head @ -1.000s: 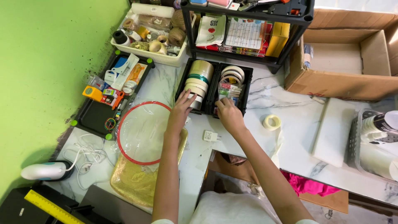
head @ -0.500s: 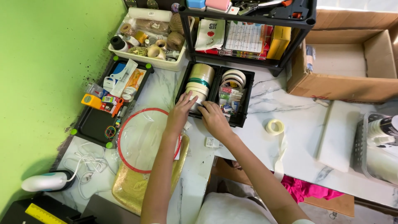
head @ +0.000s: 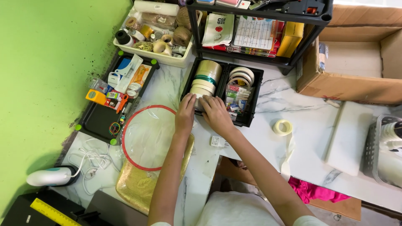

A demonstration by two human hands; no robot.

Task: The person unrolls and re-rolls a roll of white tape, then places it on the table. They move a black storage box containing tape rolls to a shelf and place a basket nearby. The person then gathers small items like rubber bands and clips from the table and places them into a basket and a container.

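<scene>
Both hands are set at the near end of the black bin (head: 189, 82), left compartment, where rolls of masking tape (head: 204, 86) are stacked on edge. The left hand (head: 185, 114) is laid over the near rim w/ fingers pressed together and curled down onto the lowest roll; the right hand (head: 215, 115) is placed just beside it, fingers likewise together and bent over the same roll (fingertips hidden behind the roll, so whether it's pinched can't be told). The rolls seem to be kept on edge so they fit side by side in the narrow slot. The right compartment (head: 245, 98) is filled w/ flat tape rings and small packets. A red-rimmed clear lid (head: 147, 138) is rested on a gold tray (head: 134, 192) near the left forearm. A loose tape roll (head: 283, 127) is left apart, to the right, on the marble table (head: 301, 104).
</scene>
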